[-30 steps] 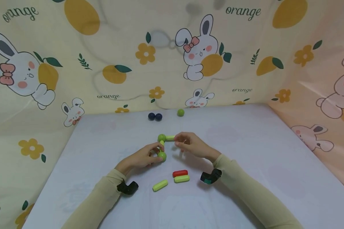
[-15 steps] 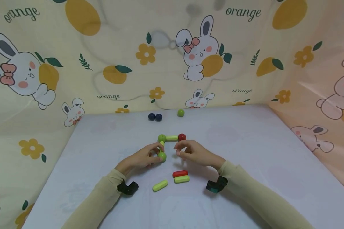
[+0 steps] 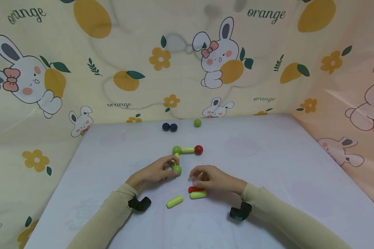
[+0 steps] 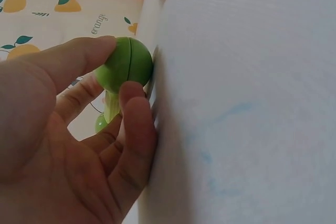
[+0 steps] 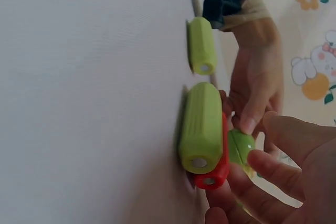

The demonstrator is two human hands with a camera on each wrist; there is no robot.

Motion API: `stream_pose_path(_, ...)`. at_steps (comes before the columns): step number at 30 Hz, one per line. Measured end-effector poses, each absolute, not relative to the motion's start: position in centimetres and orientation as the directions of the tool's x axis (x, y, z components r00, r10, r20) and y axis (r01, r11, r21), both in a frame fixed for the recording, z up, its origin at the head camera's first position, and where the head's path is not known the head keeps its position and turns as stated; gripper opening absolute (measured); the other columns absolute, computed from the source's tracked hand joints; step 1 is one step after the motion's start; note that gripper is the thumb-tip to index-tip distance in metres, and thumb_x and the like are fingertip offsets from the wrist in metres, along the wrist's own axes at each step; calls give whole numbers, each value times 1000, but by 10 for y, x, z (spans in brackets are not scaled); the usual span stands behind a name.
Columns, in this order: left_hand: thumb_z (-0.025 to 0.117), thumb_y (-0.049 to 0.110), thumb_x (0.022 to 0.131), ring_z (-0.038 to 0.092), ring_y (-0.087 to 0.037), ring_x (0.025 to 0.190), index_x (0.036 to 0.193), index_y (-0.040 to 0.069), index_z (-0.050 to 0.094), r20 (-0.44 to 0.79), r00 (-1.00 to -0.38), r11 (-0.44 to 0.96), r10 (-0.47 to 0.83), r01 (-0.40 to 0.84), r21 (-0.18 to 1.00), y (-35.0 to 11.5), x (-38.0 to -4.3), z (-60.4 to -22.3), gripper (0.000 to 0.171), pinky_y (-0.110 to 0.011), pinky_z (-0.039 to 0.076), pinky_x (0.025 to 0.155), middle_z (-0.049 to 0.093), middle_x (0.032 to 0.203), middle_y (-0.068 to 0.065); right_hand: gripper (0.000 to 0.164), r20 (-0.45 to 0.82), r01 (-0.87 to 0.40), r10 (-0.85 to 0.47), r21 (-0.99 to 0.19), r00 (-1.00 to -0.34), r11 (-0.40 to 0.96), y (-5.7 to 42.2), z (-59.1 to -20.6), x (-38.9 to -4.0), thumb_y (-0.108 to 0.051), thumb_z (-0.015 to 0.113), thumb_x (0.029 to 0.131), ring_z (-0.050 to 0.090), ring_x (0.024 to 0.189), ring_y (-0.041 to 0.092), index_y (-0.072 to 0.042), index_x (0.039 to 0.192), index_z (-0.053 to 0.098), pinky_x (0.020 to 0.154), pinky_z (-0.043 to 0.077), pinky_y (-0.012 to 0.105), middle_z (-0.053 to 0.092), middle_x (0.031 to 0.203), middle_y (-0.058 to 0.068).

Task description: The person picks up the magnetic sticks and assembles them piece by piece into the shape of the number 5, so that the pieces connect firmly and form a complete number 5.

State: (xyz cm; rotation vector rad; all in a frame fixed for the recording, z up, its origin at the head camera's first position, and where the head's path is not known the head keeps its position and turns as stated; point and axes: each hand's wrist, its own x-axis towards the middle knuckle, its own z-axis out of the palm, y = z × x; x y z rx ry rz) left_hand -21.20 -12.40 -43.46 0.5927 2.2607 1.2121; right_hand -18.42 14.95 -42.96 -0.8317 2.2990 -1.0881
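Observation:
My left hand (image 3: 154, 170) pinches a green ball (image 4: 126, 65) at the near end of a magnetic ball-and-rod piece, its thumb and fingers against the ball. From there a short yellow-green rod, partly covered by my fingers, runs to a second green ball (image 3: 176, 150). Another yellow-green rod (image 3: 188, 150) leads right from it to a red ball (image 3: 198, 149), making a corner. My right hand (image 3: 219, 178), holding nothing, is just over a red rod (image 5: 210, 179), its fingers loosely bent. A yellow-green rod (image 5: 202, 127) lies alongside the red one.
Left of that pair lies a separate yellow-green rod (image 3: 174, 201). Two dark blue balls (image 3: 169, 127) and a green ball (image 3: 197, 122) sit near the back edge of the white table (image 3: 268, 155). A patterned cloth (image 3: 174, 79) rises behind and at both sides.
My right hand has left the far rod's end, uncovering the red ball there, and has come back toward the loose rods. My left hand has stayed at its ball.

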Motion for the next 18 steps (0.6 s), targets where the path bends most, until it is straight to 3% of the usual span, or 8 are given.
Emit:
stream_pose_path(5, 64, 16, 99, 50, -15, 64, 128, 10, 52, -221, -773, 498, 595, 138, 856, -124, -210, -437, 32, -25, 44, 58, 56, 123, -17, 29, -160, -327, -693, -793, -703, 514, 153, -432, -178, -26, 69, 97, 62, 99, 15, -14, 123, 66, 86, 52, 26, 68, 119, 0)
stream_pose_path(18, 65, 16, 99, 51, -15, 66, 125, 14, 54, -230, -786, 508, 574, 122, 852, -122, -211, -433, 28, -26, 46, 61, 56, 123, -14, 26, -161, -366, -718, -773, -677, 519, 166, -429, -178, -18, 69, 96, 59, 87, 8, -12, 122, 70, 80, 51, 20, 72, 118, 1)
